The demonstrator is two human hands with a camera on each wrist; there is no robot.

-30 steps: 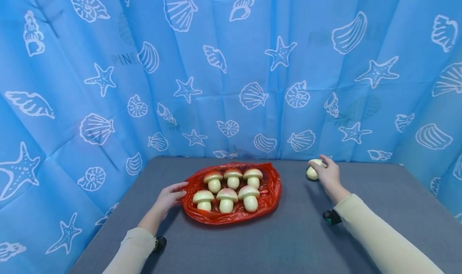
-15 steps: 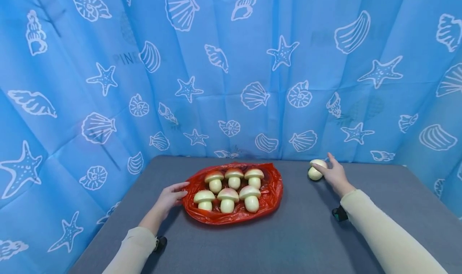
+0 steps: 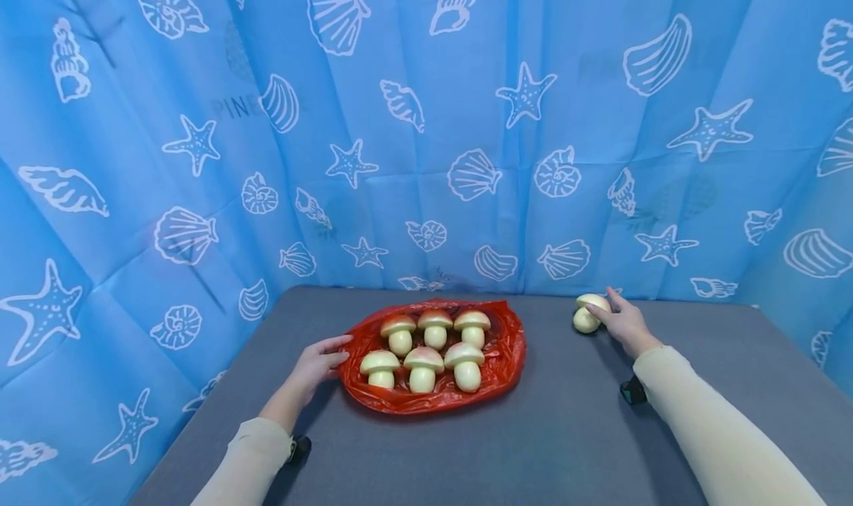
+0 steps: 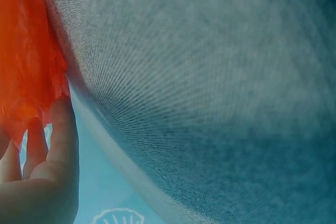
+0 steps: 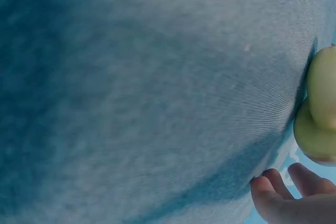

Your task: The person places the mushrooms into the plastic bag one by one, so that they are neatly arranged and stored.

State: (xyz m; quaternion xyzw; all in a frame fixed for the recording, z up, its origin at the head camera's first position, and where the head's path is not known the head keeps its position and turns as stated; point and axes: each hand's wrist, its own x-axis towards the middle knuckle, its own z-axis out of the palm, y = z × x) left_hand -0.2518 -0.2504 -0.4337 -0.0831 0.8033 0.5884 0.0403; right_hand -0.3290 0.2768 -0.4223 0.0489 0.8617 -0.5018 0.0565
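My left hand (image 3: 312,365) is at the left edge of a red plastic bag (image 3: 433,405); in the left wrist view its thumb and fingers pinch the thin film (image 4: 31,51). Several pale mushrooms (image 3: 466,376), which look like toys, stand in two rows inside the opened bag, some with reddish caps. Another mushroom (image 3: 586,319) stands on the table at the far right, cap up. Beside it is my right hand (image 3: 629,330), fingers loosely spread; the right wrist view shows a gap between the fingertips (image 5: 262,186) and that mushroom.
The grey table (image 3: 520,454) runs back to a blue curtain (image 3: 426,158) printed with shells and starfish. Dark devices are strapped to both wrists, the left wrist device (image 3: 298,450) and the right wrist device (image 3: 633,392).
My right hand has let go of the far mushroom and drawn slightly to the right, uncovering more of it. The left hand stays at the bag's edge. The view has shifted slightly.
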